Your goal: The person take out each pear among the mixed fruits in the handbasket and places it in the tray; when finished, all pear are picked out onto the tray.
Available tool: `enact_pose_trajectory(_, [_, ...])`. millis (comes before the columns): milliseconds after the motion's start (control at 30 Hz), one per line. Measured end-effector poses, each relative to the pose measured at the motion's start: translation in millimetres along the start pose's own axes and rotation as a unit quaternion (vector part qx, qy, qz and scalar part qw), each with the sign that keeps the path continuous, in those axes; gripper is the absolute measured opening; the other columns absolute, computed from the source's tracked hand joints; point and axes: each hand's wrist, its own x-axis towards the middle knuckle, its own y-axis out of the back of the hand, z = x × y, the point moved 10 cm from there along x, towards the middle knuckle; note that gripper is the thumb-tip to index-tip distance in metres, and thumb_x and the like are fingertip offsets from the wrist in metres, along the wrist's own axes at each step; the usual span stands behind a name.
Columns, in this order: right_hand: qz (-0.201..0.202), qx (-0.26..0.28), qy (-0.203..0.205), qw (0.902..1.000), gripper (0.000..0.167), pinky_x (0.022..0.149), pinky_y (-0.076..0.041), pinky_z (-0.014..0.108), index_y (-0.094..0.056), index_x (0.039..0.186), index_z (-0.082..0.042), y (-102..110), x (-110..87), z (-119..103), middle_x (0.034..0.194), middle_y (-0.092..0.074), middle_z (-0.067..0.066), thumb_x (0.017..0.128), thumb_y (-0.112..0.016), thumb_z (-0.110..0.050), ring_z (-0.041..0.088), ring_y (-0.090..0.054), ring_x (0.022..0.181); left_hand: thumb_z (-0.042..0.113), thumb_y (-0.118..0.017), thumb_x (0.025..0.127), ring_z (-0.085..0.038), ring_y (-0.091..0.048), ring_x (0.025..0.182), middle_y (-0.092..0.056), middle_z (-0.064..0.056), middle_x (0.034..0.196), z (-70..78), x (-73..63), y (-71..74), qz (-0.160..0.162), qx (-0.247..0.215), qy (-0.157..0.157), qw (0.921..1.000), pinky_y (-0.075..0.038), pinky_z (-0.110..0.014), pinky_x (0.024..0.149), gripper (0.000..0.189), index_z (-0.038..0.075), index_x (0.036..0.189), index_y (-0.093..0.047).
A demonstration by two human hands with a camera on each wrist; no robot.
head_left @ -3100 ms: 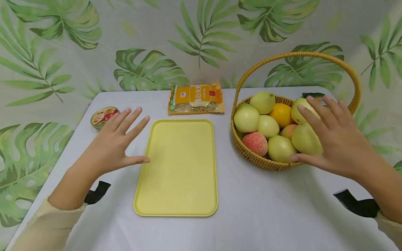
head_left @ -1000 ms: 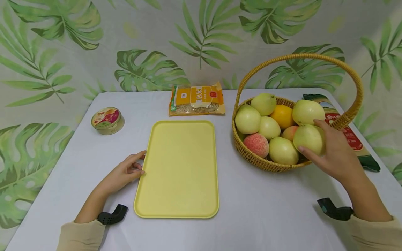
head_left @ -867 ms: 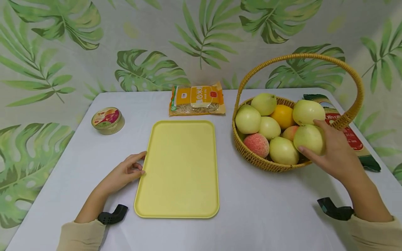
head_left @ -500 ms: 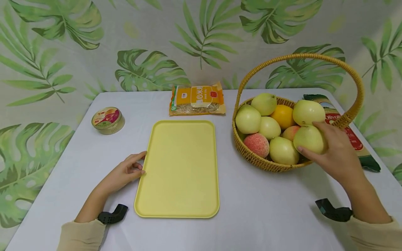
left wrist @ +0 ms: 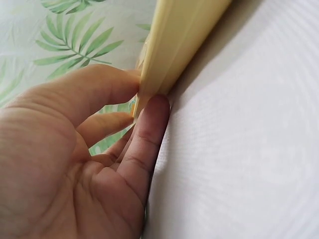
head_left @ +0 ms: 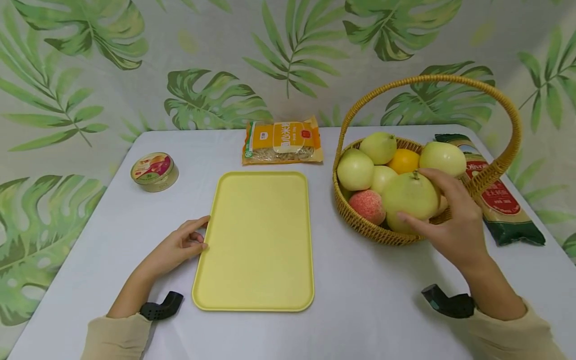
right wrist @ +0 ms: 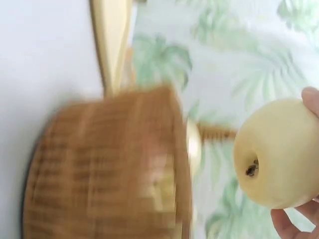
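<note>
A pale green pear (head_left: 411,196) is held in my right hand (head_left: 454,220), thumb on its near side and fingers behind it. In the head view it overlaps the fruit in the wicker basket (head_left: 360,227). The right wrist view shows the same pear (right wrist: 279,154) beyond the blurred basket wall (right wrist: 99,174), its dark hollow facing the camera. My left hand (head_left: 173,252) grips the left rim of the yellow tray (head_left: 254,240). Up close in the left wrist view, thumb and fingertips meet the tray's edge (left wrist: 174,50), one finger low against its underside near the tablecloth.
More pears, an orange (head_left: 403,161) and a pink peach (head_left: 367,206) fill the basket under its tall handle (head_left: 427,78). An orange noodle packet (head_left: 282,142) lies behind the tray, a round tub (head_left: 154,172) at left, a green-ended packet (head_left: 499,200) right of the basket.
Both hands came down from above the table, the left to the tray's rim, the right to a pear. Just now the right hand has lifted that pear and moved it left.
</note>
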Motion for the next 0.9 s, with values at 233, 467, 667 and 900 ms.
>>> enact_pose_trajectory(233, [-0.054, 0.115, 0.005, 0.9919, 0.073, 0.086, -0.035, 0.025, -0.051, 0.121, 0.004, -60, 20.0, -35, 0.119, -0.053, 0.011, 0.066, -0.077, -0.037, 0.019, -0.046, 0.107, 0.005, -0.059, 0.086, -0.014, -0.045, 0.088, -0.035, -0.015, 0.123, -1.2, 0.5, 1.5, 0.005, -0.002, 0.002, 1.0000, -0.043, -0.019, 0.068, 0.059, 0.001, 0.138, -0.031])
enact_pose_trajectory(467, [-0.124, 0.194, -0.051, 0.9718, 0.073, 0.084, -0.040, 0.033, -0.045, 0.127, -0.004, -147, 32.1, -38, 0.125, -0.047, 0.008, 0.064, -0.081, -0.006, 0.018, -0.043, 0.111, 0.006, -0.059, 0.086, -0.014, -0.045, 0.089, -0.035, -0.013, 0.126, -3.5, -0.9, 1.5, 0.004, -0.003, 0.006, 1.0000, -0.044, -0.020, 0.068, 0.060, 0.003, 0.139, -0.031])
enact_pose_trajectory(667, [-0.156, 0.237, -0.110, 0.9526, 0.069, 0.083, -0.040, 0.039, -0.043, 0.124, -0.002, -211, 36.1, -26, 0.122, -0.047, 0.008, 0.067, -0.080, -0.011, 0.019, -0.043, 0.111, 0.008, -0.059, 0.087, -0.015, -0.045, 0.089, -0.034, -0.014, 0.127, -4.8, -0.6, 1.1, 0.002, -0.002, 0.007, 1.0000, -0.044, -0.020, 0.069, 0.060, 0.004, 0.139, -0.030])
enact_pose_trajectory(900, [-0.215, 0.248, -0.166, 0.9300, 0.066, 0.081, -0.043, 0.034, -0.040, 0.124, -0.005, -269, 35.5, -7, 0.122, -0.046, 0.006, 0.070, -0.078, -0.011, 0.018, -0.046, 0.107, 0.008, -0.059, 0.087, -0.014, -0.046, 0.088, -0.035, -0.013, 0.127, -4.6, -1.6, 1.2, 0.002, 0.014, 0.008, 0.9999, -0.043, -0.020, 0.068, 0.060, 0.003, 0.139, -0.030])
